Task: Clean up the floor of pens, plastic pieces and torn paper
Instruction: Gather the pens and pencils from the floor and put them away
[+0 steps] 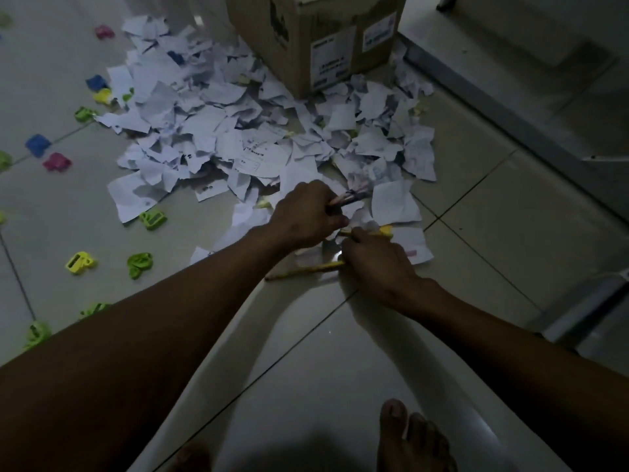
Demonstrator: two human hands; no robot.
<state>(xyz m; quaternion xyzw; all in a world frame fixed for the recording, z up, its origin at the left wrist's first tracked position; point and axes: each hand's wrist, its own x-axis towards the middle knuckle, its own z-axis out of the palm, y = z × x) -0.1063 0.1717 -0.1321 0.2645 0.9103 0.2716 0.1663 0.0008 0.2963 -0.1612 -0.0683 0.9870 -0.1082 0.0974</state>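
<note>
Pens (350, 198), a small bundle, project from the left hand (306, 212) at the near edge of the torn paper (238, 131). A further yellow pen (306, 267) lies on the floor (476, 233) just beside the right hand (374, 260), and another yellow item (384, 230), probably a pen, lies under that hand's fingertips. The plastic pieces (151, 219), green, yellow, blue and pink, are scattered to the left of the heap, well apart from both hands. A box (316, 39) stands at the far side of the heap, touching it.

Risks, as judged: the bundle may slip or fan out if more pens are added to an already full grasp; pens hidden under paper may be missed in the dim light; scraps may be pinched up with a pen and so mix the sorting.

Pose: both forearms reach forward and down, the hands close together. The left hand is clenched round the bundle, knuckles up. The right hand is curled low over the floor, fingers on the yellow item; whether it actually grips it cannot be told. Bare toes show at the bottom edge.
</note>
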